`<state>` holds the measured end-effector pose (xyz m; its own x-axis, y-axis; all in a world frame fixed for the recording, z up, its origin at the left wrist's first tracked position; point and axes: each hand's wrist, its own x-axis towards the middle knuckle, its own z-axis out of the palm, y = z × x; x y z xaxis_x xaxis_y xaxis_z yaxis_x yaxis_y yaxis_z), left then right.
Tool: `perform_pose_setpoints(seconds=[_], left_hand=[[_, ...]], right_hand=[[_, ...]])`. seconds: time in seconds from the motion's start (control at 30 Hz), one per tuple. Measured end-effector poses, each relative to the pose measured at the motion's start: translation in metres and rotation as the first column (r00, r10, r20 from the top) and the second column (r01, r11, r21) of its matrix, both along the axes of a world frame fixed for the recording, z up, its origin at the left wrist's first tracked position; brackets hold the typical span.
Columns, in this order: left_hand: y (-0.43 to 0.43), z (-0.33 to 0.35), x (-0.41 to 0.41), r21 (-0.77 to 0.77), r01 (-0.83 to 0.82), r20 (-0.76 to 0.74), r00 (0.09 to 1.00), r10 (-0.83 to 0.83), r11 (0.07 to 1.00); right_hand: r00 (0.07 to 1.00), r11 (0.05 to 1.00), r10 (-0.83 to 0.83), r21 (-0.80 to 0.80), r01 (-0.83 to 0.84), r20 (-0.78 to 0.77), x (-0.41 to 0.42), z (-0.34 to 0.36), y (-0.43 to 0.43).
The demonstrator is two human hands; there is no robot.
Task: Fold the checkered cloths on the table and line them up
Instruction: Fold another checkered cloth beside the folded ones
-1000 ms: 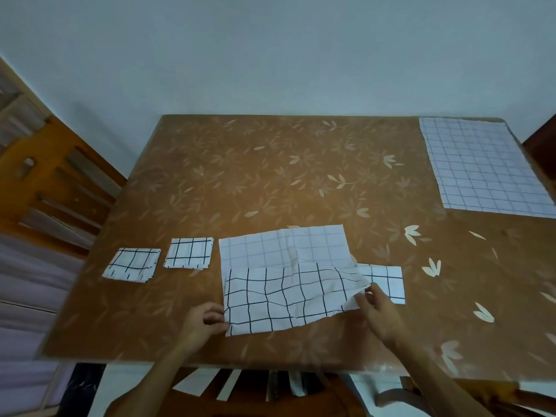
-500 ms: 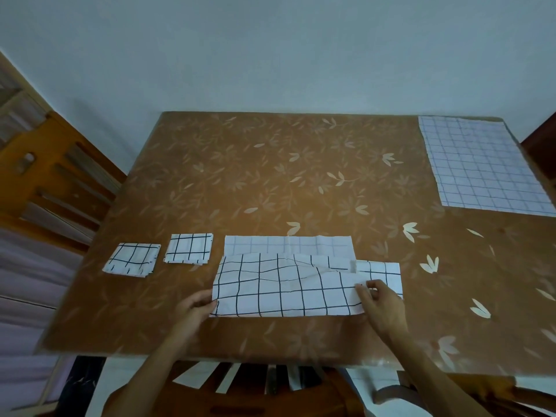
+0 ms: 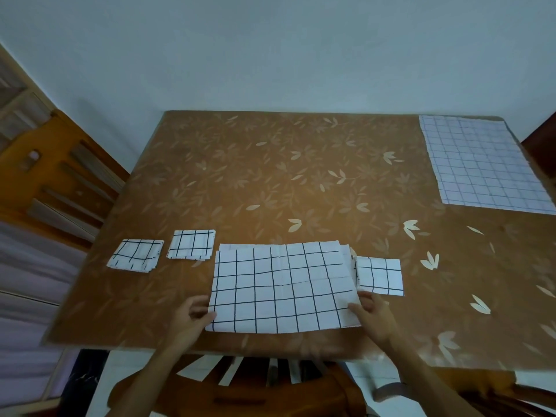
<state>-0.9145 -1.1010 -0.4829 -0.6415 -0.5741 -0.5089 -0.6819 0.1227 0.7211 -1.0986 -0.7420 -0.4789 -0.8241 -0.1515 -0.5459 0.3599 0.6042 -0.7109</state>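
Observation:
A white checkered cloth (image 3: pixel 282 290) lies folded in half near the front edge of the brown leaf-patterned table (image 3: pixel 301 176), its bold-lined side up. My left hand (image 3: pixel 188 322) pinches its near left corner. My right hand (image 3: pixel 374 316) pinches its near right corner. Two small folded cloth squares (image 3: pixel 137 255) (image 3: pixel 191 244) sit in a row to the left. A third folded cloth square (image 3: pixel 379 276) lies just right of the big cloth, touching its edge. A large unfolded checkered cloth (image 3: pixel 481 164) is spread at the far right corner.
A wooden chair back (image 3: pixel 270 392) stands under the table's front edge below my arms. Another wooden chair (image 3: pixel 60 182) stands by the left side. A pale wall runs behind the table.
The bold-lined upper layer has gone from covering only the near part to lying flat over almost the whole lower layer. Both hands stayed at the near corners.

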Motion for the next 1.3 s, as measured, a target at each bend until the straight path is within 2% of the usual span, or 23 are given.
perform_pose_setpoints(seconds=[0.43,0.53,0.63,0.8,0.9,0.97,1.07,1.17,1.3], left_hand=[[0.008,-0.005,0.005,-0.06,0.027,-0.029,0.999,-0.029,0.998],[0.011,-0.003,0.001,-0.074,0.003,-0.038,0.999,-0.006,0.997],[0.012,-0.002,-0.002,-0.058,-0.091,-0.047,0.995,0.088,0.994],[0.006,-0.003,-0.004,0.064,-0.243,0.003,0.97,0.244,0.968],[0.001,0.001,-0.01,0.209,-0.26,0.051,0.965,0.256,0.943],[0.0,0.003,-0.012,0.236,-0.232,0.089,0.972,0.217,0.944],[0.003,0.007,-0.013,0.173,-0.175,0.112,0.981,0.157,0.969],[0.007,0.008,-0.013,0.073,-0.125,0.13,0.985,0.115,0.989],[0.003,0.0,-0.009,0.017,-0.086,0.172,0.982,0.082,0.996]], right_hand=[[0.996,0.989,-0.024,0.146,0.011,0.089,0.023,-0.013,0.013],[0.995,0.989,-0.08,0.129,0.072,0.057,0.028,-0.011,0.012],[0.988,0.99,-0.133,0.059,0.129,0.083,0.029,-0.014,0.015],[0.951,0.985,-0.138,-0.065,0.162,0.276,0.023,-0.014,0.017],[0.953,0.992,-0.077,-0.07,0.101,0.293,0.022,-0.005,0.011],[0.964,0.998,-0.059,-0.019,0.066,0.261,0.019,-0.005,0.006],[0.976,0.999,-0.029,0.045,0.02,0.216,0.013,-0.005,0.002],[0.971,0.997,-0.005,0.071,-0.012,0.239,0.009,-0.008,0.001],[0.971,0.996,0.0,0.092,-0.022,0.239,0.007,-0.006,0.002]])
